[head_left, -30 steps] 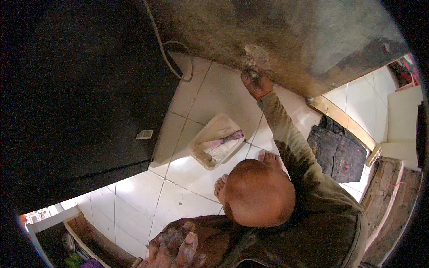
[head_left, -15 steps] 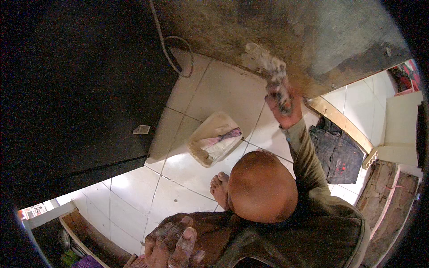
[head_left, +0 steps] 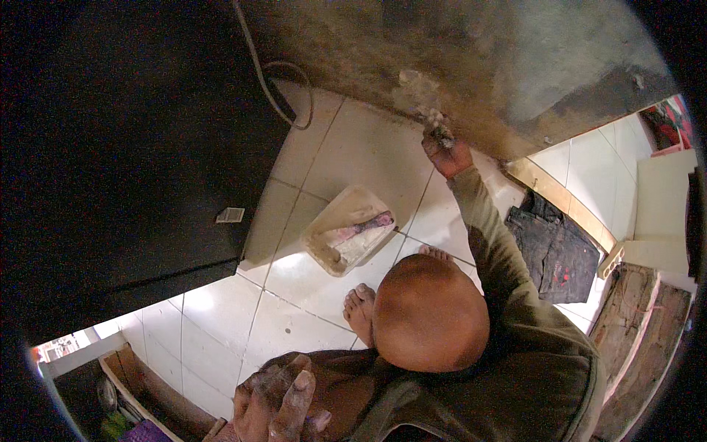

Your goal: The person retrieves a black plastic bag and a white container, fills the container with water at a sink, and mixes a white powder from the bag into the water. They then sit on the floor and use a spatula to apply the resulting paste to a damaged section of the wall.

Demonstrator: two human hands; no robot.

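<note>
My right hand reaches out to the lower edge of a brown, patchy panel. Its fingers are closed round a pale, crumpled wad, whose kind I cannot make out. A whitish smear marks the panel just above. My left hand hangs near my thigh at the lower edge, fingers loosely bent and apart, dusted with white, holding nothing visible. Between the panel and my feet, a cream plastic tub sits on the floor. In it lie a tool with a dark and pink handle and white residue.
A large black cabinet fills the left side. A pale cable loops beside it. White floor tiles spread below. Dark folded cloth lies at right, near weathered wooden boards. A wooden box stands lower left.
My right hand has moved left and slightly up along the panel's lower edge with the pale wad, and its arm stretches further. My left hand has barely shifted.
</note>
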